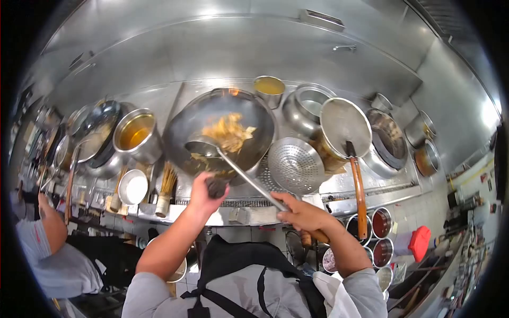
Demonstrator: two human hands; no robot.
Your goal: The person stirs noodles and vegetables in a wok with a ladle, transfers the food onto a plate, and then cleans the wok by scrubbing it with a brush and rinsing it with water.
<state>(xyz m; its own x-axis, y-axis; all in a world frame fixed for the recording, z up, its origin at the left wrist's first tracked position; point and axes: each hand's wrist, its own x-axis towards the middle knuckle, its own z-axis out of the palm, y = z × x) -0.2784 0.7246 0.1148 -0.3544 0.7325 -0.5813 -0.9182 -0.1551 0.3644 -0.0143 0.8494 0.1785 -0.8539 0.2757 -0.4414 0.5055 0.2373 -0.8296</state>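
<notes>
My left hand [203, 197] is closed at the near rim of a large dark wok [183, 124], around a dark bunched thing [216, 187] that looks like a folded cloth over the wok's handle. Closed as well, my right hand [301, 213] grips the long handle of a metal ladle [241, 172], whose wooden end sticks out below the palm. The ladle's bowl is inside the wok, left of the sliced food [230, 132], which is blurred as if in motion. A small flame [233, 91] shows at the wok's far rim.
Right of the wok sit a perforated strainer [296, 165], a fine-mesh skimmer [345, 127] and a pot of yellow liquid [269, 86]. On the left are a pot of amber liquid [133, 139], a white bowl [132, 186] and bamboo brushes [167, 185]. A co-worker [58, 259] stands at far left.
</notes>
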